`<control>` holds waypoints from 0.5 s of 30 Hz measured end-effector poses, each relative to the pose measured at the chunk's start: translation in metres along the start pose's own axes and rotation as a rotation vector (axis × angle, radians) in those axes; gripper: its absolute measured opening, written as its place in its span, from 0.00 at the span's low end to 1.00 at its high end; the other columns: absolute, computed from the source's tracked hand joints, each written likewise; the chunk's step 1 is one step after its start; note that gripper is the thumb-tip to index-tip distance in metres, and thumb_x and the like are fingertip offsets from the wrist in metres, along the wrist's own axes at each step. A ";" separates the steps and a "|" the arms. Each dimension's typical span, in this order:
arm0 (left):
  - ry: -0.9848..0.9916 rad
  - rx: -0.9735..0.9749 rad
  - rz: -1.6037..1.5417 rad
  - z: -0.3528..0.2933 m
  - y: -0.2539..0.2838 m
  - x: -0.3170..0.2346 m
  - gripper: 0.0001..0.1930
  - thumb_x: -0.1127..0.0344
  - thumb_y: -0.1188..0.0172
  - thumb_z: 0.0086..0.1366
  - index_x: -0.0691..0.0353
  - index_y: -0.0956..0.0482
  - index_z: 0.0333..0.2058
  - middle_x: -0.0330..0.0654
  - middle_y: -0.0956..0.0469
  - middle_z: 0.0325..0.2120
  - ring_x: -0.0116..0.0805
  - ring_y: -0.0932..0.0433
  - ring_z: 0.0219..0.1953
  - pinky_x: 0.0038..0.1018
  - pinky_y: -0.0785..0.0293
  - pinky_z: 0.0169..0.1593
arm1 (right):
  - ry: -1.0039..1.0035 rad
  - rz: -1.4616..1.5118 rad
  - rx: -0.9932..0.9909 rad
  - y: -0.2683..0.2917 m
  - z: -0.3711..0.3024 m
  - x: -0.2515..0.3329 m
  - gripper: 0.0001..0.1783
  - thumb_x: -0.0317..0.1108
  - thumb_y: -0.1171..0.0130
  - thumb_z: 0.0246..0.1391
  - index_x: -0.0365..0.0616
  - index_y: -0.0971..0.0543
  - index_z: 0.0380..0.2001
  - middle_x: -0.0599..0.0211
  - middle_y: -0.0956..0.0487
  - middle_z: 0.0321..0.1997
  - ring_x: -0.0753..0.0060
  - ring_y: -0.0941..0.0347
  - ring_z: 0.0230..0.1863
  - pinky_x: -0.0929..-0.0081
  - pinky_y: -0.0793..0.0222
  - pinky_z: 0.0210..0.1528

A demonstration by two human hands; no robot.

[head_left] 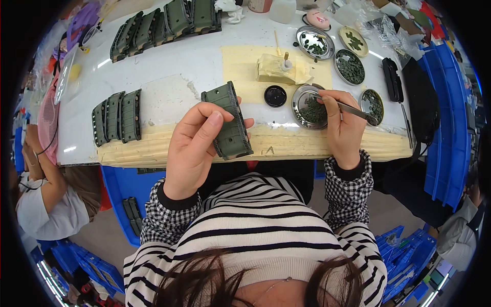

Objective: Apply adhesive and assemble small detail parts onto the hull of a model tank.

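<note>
My left hand (189, 148) grips a dark green, slightly curved molded panel (232, 134) with toothed dark edges, thumb on its face and fingers behind. It is held up over the table's near edge. In my right hand (343, 128) is a pair of metal tweezers (355, 110), pinched between thumb and fingers. The tweezers' tips reach over a round metal dish (298, 112) of tiny dark green pieces; whether they grip a piece is too small to tell. Left of that dish sits a small black round pot (275, 96).
More metal dishes of green bits (350, 66) stand at the right, near a black case (392, 80). A yellowish block (279, 71) with a stick in it lies beyond the pot. Green panels stand in rows at the left (130, 115) and far left (176, 23). People sit on both sides.
</note>
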State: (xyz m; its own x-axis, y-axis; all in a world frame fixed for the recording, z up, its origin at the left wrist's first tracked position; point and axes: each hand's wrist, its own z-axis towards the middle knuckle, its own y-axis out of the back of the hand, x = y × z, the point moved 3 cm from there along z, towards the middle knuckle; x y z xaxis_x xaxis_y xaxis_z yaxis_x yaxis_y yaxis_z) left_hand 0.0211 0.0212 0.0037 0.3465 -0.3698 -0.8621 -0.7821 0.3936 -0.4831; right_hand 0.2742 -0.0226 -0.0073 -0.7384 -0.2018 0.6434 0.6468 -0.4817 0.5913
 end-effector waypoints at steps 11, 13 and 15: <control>0.263 0.270 -0.094 0.006 -0.023 0.015 0.18 0.55 0.63 0.74 0.65 0.33 0.38 0.52 0.28 0.48 0.44 0.24 0.49 0.35 0.25 0.51 | -0.156 0.916 0.318 -0.010 0.010 0.069 0.15 0.35 0.52 0.65 0.32 0.24 0.39 0.62 0.23 0.36 0.75 0.23 0.38 0.79 0.26 0.43; 0.270 0.285 -0.173 0.006 -0.024 0.016 0.17 0.55 0.62 0.74 0.64 0.33 0.36 0.54 0.28 0.49 0.45 0.24 0.50 0.34 0.24 0.50 | -0.175 0.920 0.349 -0.014 0.010 0.071 0.15 0.36 0.52 0.65 0.32 0.24 0.39 0.62 0.22 0.37 0.75 0.23 0.38 0.79 0.26 0.43; 0.280 0.281 -0.162 0.006 -0.023 0.016 0.16 0.56 0.61 0.74 0.64 0.34 0.35 0.53 0.27 0.47 0.45 0.24 0.50 0.34 0.24 0.50 | -0.156 0.886 0.388 -0.017 0.011 0.070 0.16 0.36 0.53 0.66 0.32 0.24 0.39 0.62 0.22 0.37 0.75 0.23 0.38 0.79 0.25 0.43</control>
State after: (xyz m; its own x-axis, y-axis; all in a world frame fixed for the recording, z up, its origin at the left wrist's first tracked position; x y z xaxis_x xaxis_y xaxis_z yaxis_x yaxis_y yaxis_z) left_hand 0.0473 0.0113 0.0003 0.2690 -0.6444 -0.7158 -0.5443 0.5114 -0.6650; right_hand 0.2132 -0.0193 0.0330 0.0600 -0.2263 0.9722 0.9934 0.1090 -0.0359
